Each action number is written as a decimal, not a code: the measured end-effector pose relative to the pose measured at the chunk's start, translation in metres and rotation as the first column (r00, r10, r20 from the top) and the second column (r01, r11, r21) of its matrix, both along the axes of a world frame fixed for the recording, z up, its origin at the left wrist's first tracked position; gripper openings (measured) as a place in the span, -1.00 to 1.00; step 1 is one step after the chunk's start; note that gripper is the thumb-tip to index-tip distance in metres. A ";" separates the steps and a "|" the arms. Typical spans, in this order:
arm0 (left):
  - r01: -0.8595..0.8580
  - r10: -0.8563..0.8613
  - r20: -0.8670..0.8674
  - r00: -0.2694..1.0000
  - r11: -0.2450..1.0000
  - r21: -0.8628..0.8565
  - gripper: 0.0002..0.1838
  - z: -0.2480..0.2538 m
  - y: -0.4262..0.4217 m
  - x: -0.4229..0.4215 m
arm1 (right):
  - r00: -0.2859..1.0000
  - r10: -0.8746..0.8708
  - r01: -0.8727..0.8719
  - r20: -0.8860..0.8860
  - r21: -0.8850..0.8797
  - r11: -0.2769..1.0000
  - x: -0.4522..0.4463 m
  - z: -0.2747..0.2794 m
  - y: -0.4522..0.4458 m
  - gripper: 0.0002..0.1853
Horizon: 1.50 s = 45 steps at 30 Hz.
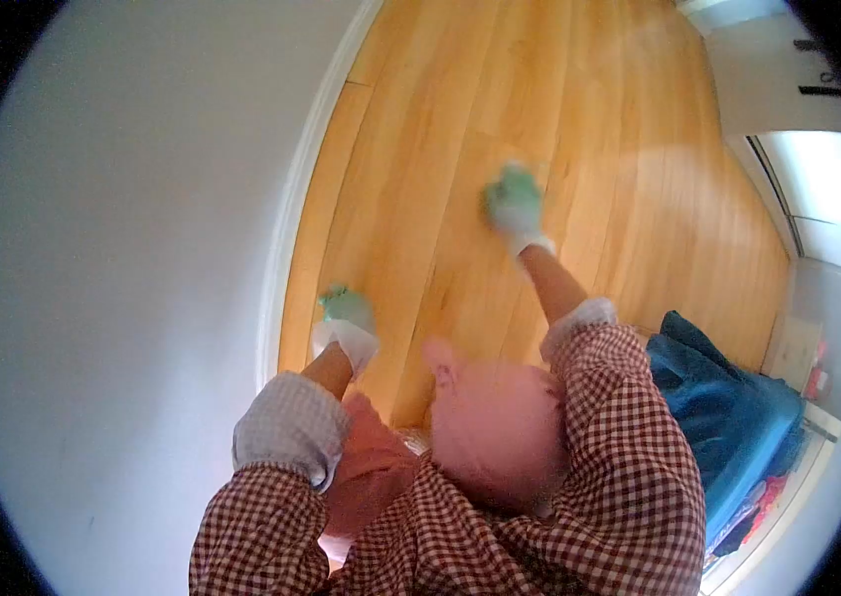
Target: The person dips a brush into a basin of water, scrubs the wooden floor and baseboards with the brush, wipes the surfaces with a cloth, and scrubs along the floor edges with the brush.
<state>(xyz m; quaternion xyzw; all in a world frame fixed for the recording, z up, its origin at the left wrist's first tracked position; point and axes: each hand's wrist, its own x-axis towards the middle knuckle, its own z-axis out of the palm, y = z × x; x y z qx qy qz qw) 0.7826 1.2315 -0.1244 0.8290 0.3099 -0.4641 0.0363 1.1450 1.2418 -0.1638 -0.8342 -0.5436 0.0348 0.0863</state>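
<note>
a pale wall (pixel 132 278) fills the left of the frame; the wood floor (pixel 420 129) runs from top centre to the middle. the checked garment (pixel 619 437) spans the bottom, near blue fabric (pixel 728 407) at lower right. over the floor, the gloved right hand (pixel 515 204), blurred, is at upper centre, the gloved left hand (pixel 348 316) near the wall's white edge; i cannot tell how open either is or whether either holds anything.

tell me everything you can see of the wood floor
The wood floor is smooth-looking, honey-coloured planks with thin dark seams running away from the person, shiny toward the right. A white baseboard edges its left side. The left hand and right hand, gloved, show over it; contact is unclear.
</note>
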 end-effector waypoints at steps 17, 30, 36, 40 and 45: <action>-0.091 0.061 0.198 0.978 0.985 0.146 -0.50 -0.023 -0.004 0.003 | 0.908 0.414 -0.417 0.060 0.052 0.907 0.017 0.011 0.124 -0.36; -0.776 0.733 0.284 0.619 0.626 0.075 -0.30 0.022 0.015 0.025 | 0.559 0.827 -0.826 -0.062 0.040 0.562 0.072 -0.005 0.106 -0.41; -0.716 0.612 0.507 0.607 0.697 0.015 -0.39 -0.014 0.187 0.195 | 0.770 0.613 -0.624 0.176 0.005 0.782 0.205 -0.087 0.321 -0.45; -0.618 0.449 0.576 0.683 0.776 0.127 -0.37 -0.068 0.289 0.269 | 0.873 0.455 -0.461 0.173 -0.006 0.887 0.265 -0.117 0.438 -0.45; -0.588 0.450 0.493 0.745 0.791 0.167 -0.38 -0.018 0.270 0.272 | 0.932 0.295 -0.305 0.209 0.018 0.952 0.247 -0.057 0.461 -0.44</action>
